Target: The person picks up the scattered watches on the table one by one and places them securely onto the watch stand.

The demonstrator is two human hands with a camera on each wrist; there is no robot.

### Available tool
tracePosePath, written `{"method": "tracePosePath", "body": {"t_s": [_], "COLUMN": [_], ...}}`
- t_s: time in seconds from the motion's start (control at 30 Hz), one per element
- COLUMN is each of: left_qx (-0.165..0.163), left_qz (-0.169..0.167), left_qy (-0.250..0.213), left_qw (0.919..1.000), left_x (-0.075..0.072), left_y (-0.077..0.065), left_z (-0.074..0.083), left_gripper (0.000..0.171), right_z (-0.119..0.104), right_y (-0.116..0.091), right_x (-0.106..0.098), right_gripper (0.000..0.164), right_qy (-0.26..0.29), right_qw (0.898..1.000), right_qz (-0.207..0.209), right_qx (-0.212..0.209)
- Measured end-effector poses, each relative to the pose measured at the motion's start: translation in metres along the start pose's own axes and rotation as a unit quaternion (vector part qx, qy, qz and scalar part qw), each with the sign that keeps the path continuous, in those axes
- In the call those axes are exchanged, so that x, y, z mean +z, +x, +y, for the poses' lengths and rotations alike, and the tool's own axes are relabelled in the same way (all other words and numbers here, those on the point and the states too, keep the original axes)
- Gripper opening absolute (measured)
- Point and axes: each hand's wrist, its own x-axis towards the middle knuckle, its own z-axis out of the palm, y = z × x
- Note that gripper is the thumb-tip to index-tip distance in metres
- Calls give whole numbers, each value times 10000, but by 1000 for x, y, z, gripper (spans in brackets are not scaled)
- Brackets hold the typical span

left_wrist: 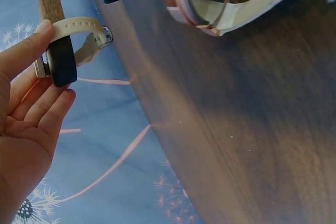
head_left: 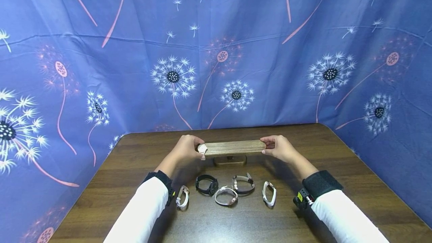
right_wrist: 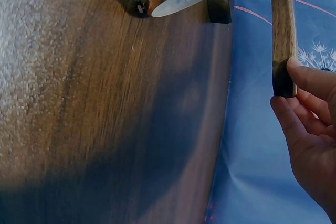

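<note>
A wooden bar on a post and base, a watch display stand (head_left: 234,147), stands towards the back of the table. Around its left end loops a wristwatch with a cream strap (left_wrist: 79,23), its dial (head_left: 202,149) facing the far side of the bar in the left wrist view. My left hand (head_left: 185,147) grips this watch at the bar's end, thumb on the strap and fingers behind and below. At the other end, my right hand (head_left: 281,148) pinches the bar between thumb and fingers.
In front of the stand lie several watches: a white one (head_left: 182,197) at left, a black one (head_left: 206,185), a pale one (head_left: 226,196), a dark-and-light one (head_left: 243,184) and a white one (head_left: 269,193) at right. A blue dandelion cloth (head_left: 270,66) hangs behind the table.
</note>
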Motion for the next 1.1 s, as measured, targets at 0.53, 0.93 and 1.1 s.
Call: {"method": "tracePosePath", "body": {"t_s": [0.53, 0.93, 1.1], "left_qx": [341, 612, 628], "left_qz": [23, -91, -89], "left_qy": [561, 647, 671], "left_qw": [9978, 9960, 9957], "left_x": [2, 7, 11], "left_y": [11, 18, 21], "left_z": [6, 11, 16], "left_gripper": [44, 44, 46], "right_z": [-3, -2, -3], "right_y": [0, 1, 1], "right_x": [-1, 0, 0], "right_gripper": [42, 42, 42], "right_qy": [-104, -201, -187], "right_qw": [9999, 9996, 9996], "right_qz": [-57, -61, -41], "right_qx": [-81, -206, -198]}}
